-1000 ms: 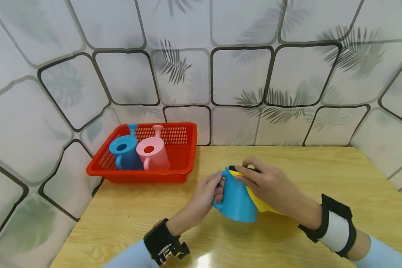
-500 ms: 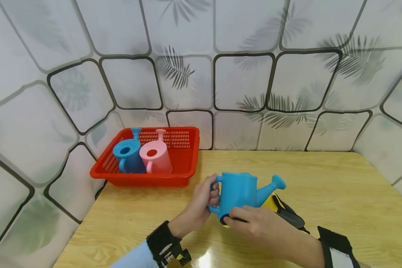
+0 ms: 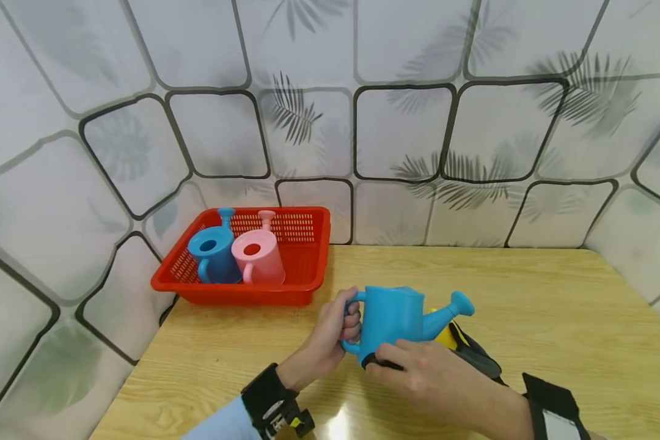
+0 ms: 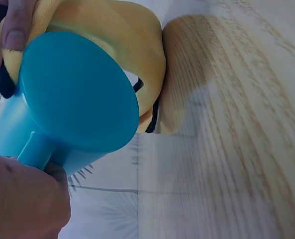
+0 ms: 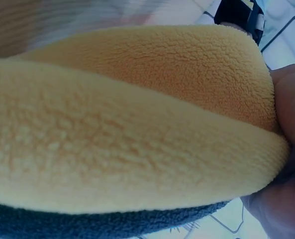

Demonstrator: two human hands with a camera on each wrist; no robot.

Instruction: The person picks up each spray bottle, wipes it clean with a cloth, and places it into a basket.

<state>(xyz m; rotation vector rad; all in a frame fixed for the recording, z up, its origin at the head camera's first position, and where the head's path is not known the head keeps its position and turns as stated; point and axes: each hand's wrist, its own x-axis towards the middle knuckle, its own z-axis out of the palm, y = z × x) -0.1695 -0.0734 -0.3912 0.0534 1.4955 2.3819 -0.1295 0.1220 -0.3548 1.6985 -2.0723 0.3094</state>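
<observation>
A light blue toy watering can (image 3: 390,315) is held above the table, its spout pointing right. My left hand (image 3: 330,330) grips it by the handle, fingers curled round the loop. With a yellow cloth (image 5: 137,139) edged in dark trim, my right hand (image 3: 418,373) presses on the lower front of the can's body; fingers and thumb pinch the cloth. In the left wrist view the can's flat bottom (image 4: 82,92) faces the camera, and the cloth bunches behind it. The right hand hides part of the can's base in the head view.
A red plastic basket (image 3: 242,296) stands at the back left of the wooden table (image 3: 528,293). Inside are a darker blue watering can (image 3: 217,256) and a pink one (image 3: 260,260). A patterned wall (image 3: 401,131) rises behind the table.
The can has turned so its spout shows at the right. My right hand with the cloth has moved from the can's upper right side down to its lower front.
</observation>
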